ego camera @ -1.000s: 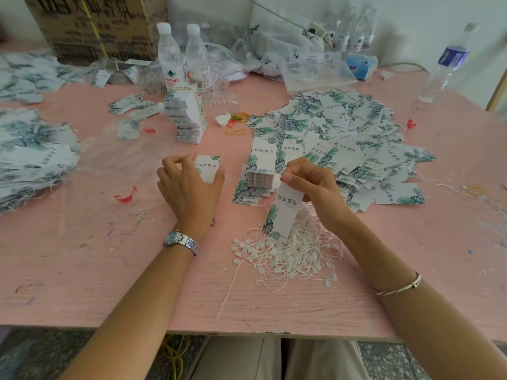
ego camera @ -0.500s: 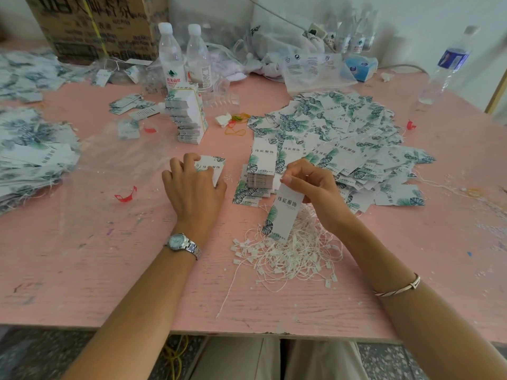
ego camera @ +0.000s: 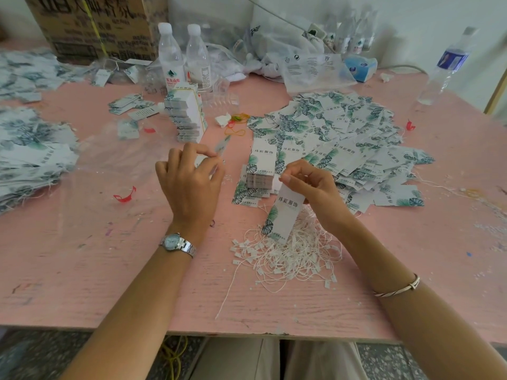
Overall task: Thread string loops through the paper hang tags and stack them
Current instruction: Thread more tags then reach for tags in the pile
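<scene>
My left hand (ego camera: 189, 182) pinches a small bunch of leaf-printed hang tags (ego camera: 222, 144) by one end, tilted up and seen edge-on. My right hand (ego camera: 315, 190) pinches the top of a single white tag (ego camera: 284, 215) that hangs down over a tangle of white string loops (ego camera: 288, 256). Between my hands stands a neat low stack of tags (ego camera: 260, 171). Behind it spreads a wide loose heap of tags (ego camera: 343, 141).
A tall banded stack of tags (ego camera: 186, 116) and two water bottles (ego camera: 183, 58) stand at the back, by a cardboard box (ego camera: 93, 26). More tag piles (ego camera: 30, 152) lie at the left. Another bottle (ego camera: 444, 67) stands far right. A red plastic bit (ego camera: 124, 196) lies left of my hand.
My left hand has turned its tags from lying flat to tilted up on edge, fingers now pinching them. The right hand and its hanging tag have stayed in place.
</scene>
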Tool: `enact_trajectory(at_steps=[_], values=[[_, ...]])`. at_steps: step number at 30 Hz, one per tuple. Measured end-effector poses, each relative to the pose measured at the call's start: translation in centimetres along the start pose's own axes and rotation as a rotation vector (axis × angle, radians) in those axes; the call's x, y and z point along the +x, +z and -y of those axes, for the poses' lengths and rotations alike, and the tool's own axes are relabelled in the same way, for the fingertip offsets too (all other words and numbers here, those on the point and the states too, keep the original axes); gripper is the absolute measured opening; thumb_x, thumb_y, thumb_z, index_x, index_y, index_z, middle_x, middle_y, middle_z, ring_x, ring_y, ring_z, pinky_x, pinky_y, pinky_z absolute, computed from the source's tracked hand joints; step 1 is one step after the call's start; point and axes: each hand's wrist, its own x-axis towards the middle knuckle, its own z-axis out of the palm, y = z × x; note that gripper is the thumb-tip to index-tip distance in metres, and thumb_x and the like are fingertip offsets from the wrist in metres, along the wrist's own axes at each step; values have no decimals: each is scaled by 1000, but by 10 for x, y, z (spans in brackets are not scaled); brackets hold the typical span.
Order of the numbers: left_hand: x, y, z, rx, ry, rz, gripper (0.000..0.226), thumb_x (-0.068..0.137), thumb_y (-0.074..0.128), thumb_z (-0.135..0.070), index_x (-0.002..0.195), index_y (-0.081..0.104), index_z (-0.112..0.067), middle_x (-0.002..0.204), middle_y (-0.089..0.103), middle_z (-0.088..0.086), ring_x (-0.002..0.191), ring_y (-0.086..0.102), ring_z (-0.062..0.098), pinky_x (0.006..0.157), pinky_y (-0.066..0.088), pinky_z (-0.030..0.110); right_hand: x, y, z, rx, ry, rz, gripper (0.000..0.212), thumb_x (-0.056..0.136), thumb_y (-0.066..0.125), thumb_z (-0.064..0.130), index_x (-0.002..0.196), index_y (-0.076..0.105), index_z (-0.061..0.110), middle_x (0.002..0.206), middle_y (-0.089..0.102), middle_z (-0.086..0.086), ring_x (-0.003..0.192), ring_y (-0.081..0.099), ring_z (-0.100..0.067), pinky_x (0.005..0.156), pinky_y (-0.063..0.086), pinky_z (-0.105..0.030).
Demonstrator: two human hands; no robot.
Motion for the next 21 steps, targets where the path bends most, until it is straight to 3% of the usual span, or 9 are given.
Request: enact_trajectory(at_steps=[4, 8, 13, 21], values=[[-2, -1, -15, -118, 199, -145, 16, 88, 79, -24, 73, 74, -22, 88, 72, -9, 72, 45, 16, 69, 28, 35, -1, -1, 0, 33, 0, -4, 8, 92, 66, 23, 86, 65, 17, 76, 51, -17, 65, 49, -24, 57, 42, -24], [-9, -5, -37, -195, 337, -178, 14, 85, 83, -29, 72, 77, -26, 83, 73, -13, 74, 50, 14, 71, 31, 36, -1, -1, 1, 84, 9, -20, 9, 94, 62, 19, 86, 64, 22, 70, 57, -8, 59, 55, -15, 52, 46, -22], [-13, -11, -49, -250, 384, -129, 16, 83, 84, -32, 70, 78, -24, 82, 73, -15, 80, 51, 12, 75, 31, 34, 1, -5, -2, 181, 69, -74, 15, 99, 53, 5, 96, 60, 18, 83, 70, 3, 69, 64, -14, 57, 53, -26], [-12, -12, -49, -272, 407, -83, 8, 78, 87, -27, 76, 81, -24, 83, 73, -11, 80, 50, 12, 74, 31, 35, 1, -5, 2, 265, 131, -76, 28, 97, 52, 4, 86, 68, 23, 80, 70, 2, 69, 60, -16, 59, 48, -25]])
